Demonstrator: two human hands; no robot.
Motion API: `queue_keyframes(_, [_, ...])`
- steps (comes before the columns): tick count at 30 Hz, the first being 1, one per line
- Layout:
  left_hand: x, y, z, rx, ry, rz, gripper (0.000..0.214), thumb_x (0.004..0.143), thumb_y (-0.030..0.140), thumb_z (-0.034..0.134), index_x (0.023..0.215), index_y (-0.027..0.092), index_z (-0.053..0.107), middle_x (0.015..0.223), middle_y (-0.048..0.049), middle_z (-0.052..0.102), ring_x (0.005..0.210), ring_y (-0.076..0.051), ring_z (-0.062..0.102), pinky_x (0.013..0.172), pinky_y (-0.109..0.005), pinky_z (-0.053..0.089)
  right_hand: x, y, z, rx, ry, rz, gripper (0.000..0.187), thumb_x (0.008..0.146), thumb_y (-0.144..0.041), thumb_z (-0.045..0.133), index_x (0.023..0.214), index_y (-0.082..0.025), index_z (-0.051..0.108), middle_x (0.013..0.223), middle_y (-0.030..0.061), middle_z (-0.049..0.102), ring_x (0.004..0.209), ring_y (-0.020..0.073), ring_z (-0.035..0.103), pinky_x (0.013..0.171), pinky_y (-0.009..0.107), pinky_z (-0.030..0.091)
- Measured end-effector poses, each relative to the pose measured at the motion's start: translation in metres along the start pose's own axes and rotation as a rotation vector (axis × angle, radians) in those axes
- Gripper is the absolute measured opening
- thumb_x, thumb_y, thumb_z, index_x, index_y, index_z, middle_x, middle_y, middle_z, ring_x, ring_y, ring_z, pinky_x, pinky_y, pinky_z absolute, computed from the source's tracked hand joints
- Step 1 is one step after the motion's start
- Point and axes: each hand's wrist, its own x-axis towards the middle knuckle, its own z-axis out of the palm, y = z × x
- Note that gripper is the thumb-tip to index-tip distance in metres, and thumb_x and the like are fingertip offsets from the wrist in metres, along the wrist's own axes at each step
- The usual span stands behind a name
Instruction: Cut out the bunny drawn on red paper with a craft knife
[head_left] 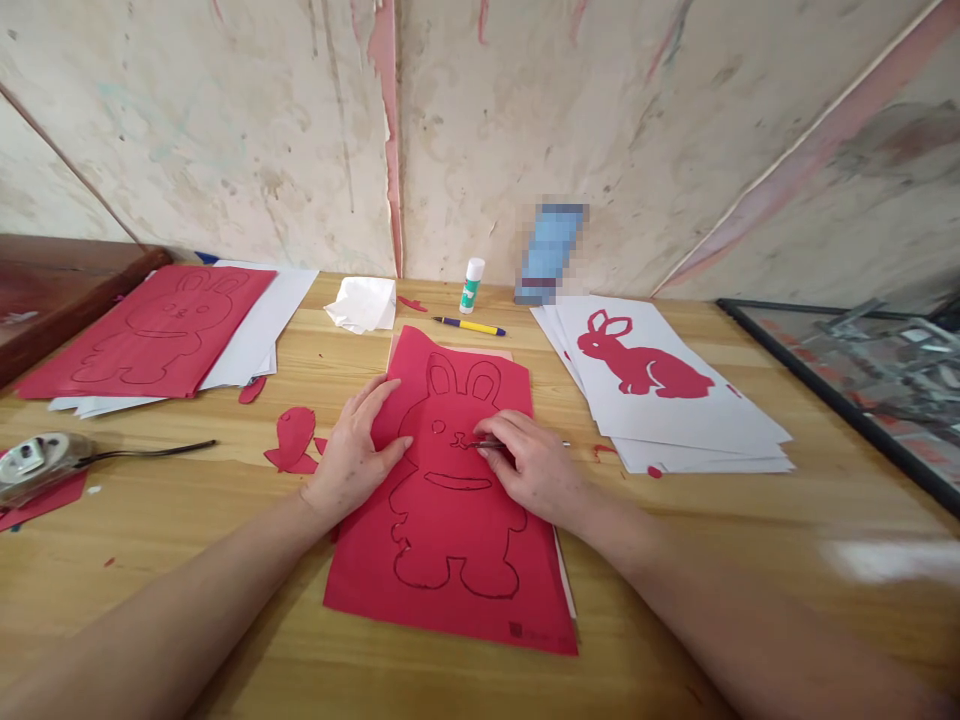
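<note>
A red paper sheet (457,520) with a black-outlined rabbit drawing lies in front of me, on top of a paler layer that shows at its edges. My left hand (361,452) rests on the sheet's left edge, fingers apart, thumb pointing at the rabbit's cheek. Between the fingers of my right hand (534,465) is a slim pen-shaped tool (491,444). Its tip touches the paper around the rabbit's mouth; whether it is a blade or a nib is too small to tell. Small gaps show along the outline at the rabbit's left arm.
White sheets with a red cut-out rabbit (660,370) lie at right, beside a black-framed glass panel (825,400). Another drawn red sheet (161,335) is at left, with a tape measure (41,465) nearer. Behind are a glue stick (471,286), pen (471,326) and phone-like object (551,250).
</note>
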Motion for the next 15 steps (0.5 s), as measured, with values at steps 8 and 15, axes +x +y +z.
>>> queue_keyframes(8, [0.0006,0.001,0.0001,-0.002,0.014,0.029,0.056,0.079,0.023,0.059,0.133,0.022,0.043,0.142,-0.0072,0.043,0.132,-0.023,0.039,0.112,-0.043,0.031,0.0,0.0007,0.0046,-0.112,0.006,-0.044,0.018,0.085,-0.013,0.045,0.095,-0.019,0.058,0.09,0.0078,0.062,0.086,0.022,0.055,0.073,0.035,0.045])
queue_keyframes(15, [0.0022,0.0003,0.0014,0.011,0.02,0.061,0.056,0.078,0.019,0.059,0.132,0.021,0.044,0.14,-0.0072,0.044,0.131,-0.024,0.04,0.111,-0.044,0.032,0.002,-0.0011,0.004,-0.125,0.01,-0.057,0.019,0.085,-0.012,0.044,0.095,-0.02,0.058,0.089,0.0073,0.061,0.086,0.0216,0.055,0.076,0.035,0.045])
